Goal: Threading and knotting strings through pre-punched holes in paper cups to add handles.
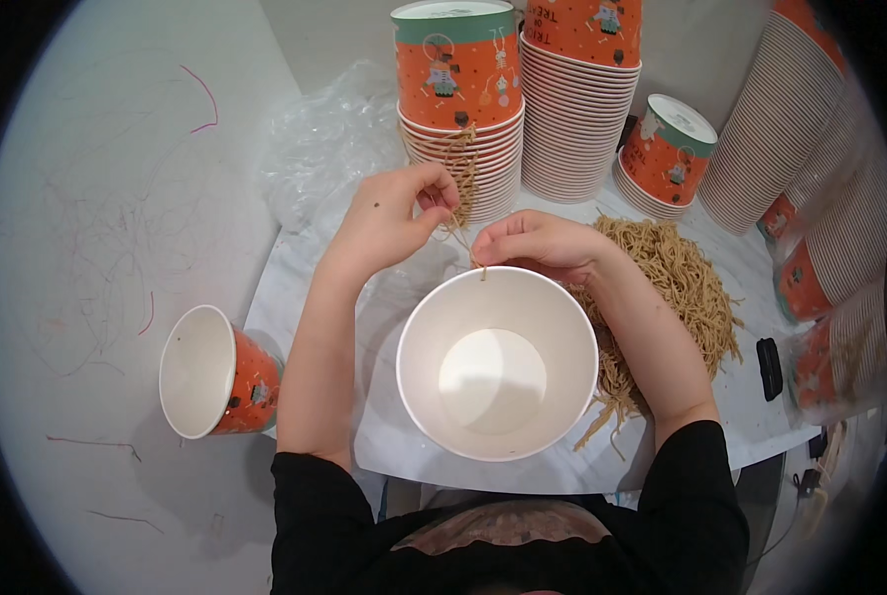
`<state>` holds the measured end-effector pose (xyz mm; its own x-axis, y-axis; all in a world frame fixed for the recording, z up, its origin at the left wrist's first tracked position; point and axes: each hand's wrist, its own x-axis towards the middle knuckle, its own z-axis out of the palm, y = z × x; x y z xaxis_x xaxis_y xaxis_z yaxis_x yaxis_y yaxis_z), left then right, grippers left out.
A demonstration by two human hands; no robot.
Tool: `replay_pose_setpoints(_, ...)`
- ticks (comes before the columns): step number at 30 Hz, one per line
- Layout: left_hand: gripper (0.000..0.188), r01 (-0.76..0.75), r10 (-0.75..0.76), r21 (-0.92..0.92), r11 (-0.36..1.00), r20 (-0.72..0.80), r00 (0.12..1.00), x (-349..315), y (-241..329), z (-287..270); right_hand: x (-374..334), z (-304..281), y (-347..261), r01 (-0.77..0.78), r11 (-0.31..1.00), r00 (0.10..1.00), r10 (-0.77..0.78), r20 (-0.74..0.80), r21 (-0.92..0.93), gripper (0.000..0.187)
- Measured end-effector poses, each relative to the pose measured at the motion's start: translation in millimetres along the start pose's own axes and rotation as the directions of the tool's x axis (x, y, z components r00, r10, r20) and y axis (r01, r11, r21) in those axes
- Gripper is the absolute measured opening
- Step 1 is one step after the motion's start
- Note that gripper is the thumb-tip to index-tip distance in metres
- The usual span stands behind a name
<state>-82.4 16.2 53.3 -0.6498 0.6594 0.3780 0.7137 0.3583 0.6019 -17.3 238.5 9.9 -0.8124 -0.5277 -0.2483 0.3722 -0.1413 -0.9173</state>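
Observation:
A large white-lined paper bucket stands in front of me, its mouth facing up. At its far rim a thin tan cord passes through a small hole, with a short end showing inside. Above and left of that rim, my left hand pinches the cord between thumb and fingers. My right hand is closed on the cord close to the rim, its fingertips touching the bucket's edge. Beneath my right forearm lies a heap of tan cords. More cord strands hang down the nearest bucket stack, just beyond my left hand.
Nested orange-and-green bucket stacks rise at the back, with taller ones along the right. A short stack stands between them. Clear plastic wrap is back left. One bucket sits left; a black object lies right.

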Motion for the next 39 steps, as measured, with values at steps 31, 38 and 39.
replay_pose_setpoints(31,0.014,-0.053,0.055,0.033,0.998,-0.089,0.994,3.8,-3.8,17.7,11.5,2.0,13.4,-0.003,0.998,0.995,-0.003,0.096,0.06,0.016)
replay_pose_setpoints(38,0.015,0.019,0.005,0.102,0.995,-0.224,0.975,2.9,5.3,13.0,12.8,-2.8,13.4,-0.02,0.994,0.994,0.008,0.108,0.107,0.017)
replay_pose_setpoints(39,0.014,-0.005,0.015,0.06,0.998,-0.182,0.983,2.9,4.1,13.8,13.3,-3.8,14.6,-0.034,0.994,0.992,0.021,0.125,0.106,0.022)
